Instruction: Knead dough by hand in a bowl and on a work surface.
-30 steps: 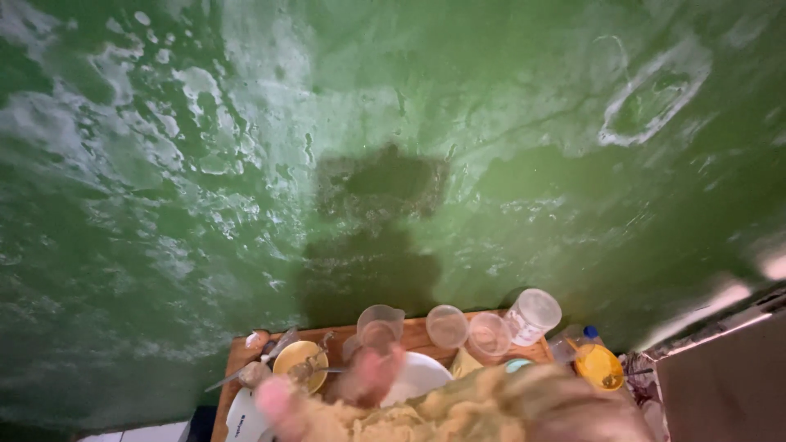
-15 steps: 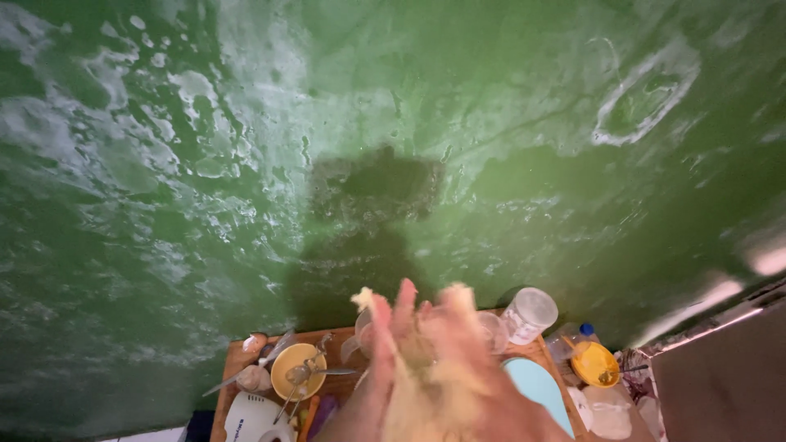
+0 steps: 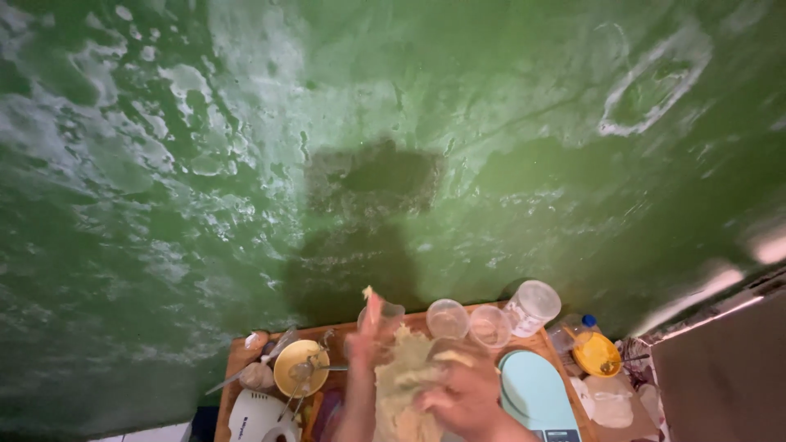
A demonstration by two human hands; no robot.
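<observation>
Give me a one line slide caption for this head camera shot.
Both hands, left hand and right hand, work pale dough over a cluttered wooden table.

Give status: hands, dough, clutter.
Left hand and right hand both on pale dough, fingers sticky. Clear cups behind, yellow bowl left. Nothing blocking.

Dim, green-tinted light fills most of the view, cast off the mottled green wall (image 3: 393, 123). A dark shadow sits at the wall's middle, above the table's (image 3: 246, 360) far edge. A bright glare streak burns at the right edge. Both hands, the left hand (image 3: 364, 344) and right hand (image 3: 463, 397), are smeared by motion blur. The wide lens bends the corners.
</observation>
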